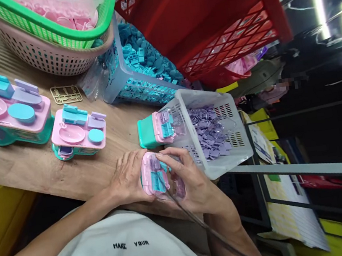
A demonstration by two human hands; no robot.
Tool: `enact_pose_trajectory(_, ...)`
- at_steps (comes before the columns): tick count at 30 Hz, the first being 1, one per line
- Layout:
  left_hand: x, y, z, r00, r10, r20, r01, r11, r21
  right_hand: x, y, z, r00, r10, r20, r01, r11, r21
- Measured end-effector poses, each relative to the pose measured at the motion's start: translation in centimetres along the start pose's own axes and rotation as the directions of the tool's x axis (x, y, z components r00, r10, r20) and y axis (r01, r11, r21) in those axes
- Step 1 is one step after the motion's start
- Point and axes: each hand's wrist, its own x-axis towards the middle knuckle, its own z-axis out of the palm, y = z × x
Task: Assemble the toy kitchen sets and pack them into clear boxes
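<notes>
Between my two hands is a small toy case (155, 177) with a pink frame, teal base and clear plastic cover. Blue and lilac parts show inside it. My left hand (128, 174) is wrapped around the base side. The fingers of my right hand (194, 180) curl over the clear cover and touch the pink frame. A similar toy case (148, 132), teal and pink, lies just beyond my hands on the wooden table (120, 128). Farther left stand a small pink toy kitchen (77, 130) and a larger pink toy kitchen (5, 104), each with a basin and blue pieces.
A white basket (205, 167) of lilac parts borders my right hand. Behind it are a translucent bin (149, 88) of blue parts and a red crate (207, 21). A green basket (82, 36) of pink pieces rests in a pale pink basket (50, 60). A beige sprue (66, 94) lies nearby.
</notes>
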Motion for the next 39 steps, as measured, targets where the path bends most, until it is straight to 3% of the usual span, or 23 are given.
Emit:
enact_pose_trajectory(21, -0.1, -0.1, -0.1, 0.999, 0.027, -0.030, -0.027, 1.000, 0.003, 1.6, -1.6, -1.8, 0.978, 0.094, 0.185, -0.075, 0.992, -0.105)
enact_pose_trajectory(28, -0.2, -0.6, 0.0, 0.999, 0.040, -0.035, -0.040, 0.999, 0.003, 2.4, -1.2, -1.9, 0.979, 0.060, 0.197, -0.039, 0.993, -0.109)
enact_pose_trajectory(33, -0.1, -0.9, -0.3, 0.996, 0.072, -0.057, -0.069, 0.996, 0.048, 0.4, -0.4, -0.2, 0.996, 0.081, 0.035, -0.077, 0.991, -0.106)
enact_pose_trajectory(36, -0.4, -0.8, -0.8, 0.990, 0.063, -0.127, -0.050, 0.993, 0.107, -1.3, -0.9, 2.5, 0.983, 0.120, -0.138, -0.135, 0.985, -0.107)
enact_pose_trajectory(39, -1.4, -1.2, -0.8, 0.966, 0.056, -0.251, -0.002, 0.977, 0.212, -1.9, -1.8, 5.8, 0.947, 0.141, -0.289, -0.144, 0.989, 0.010)
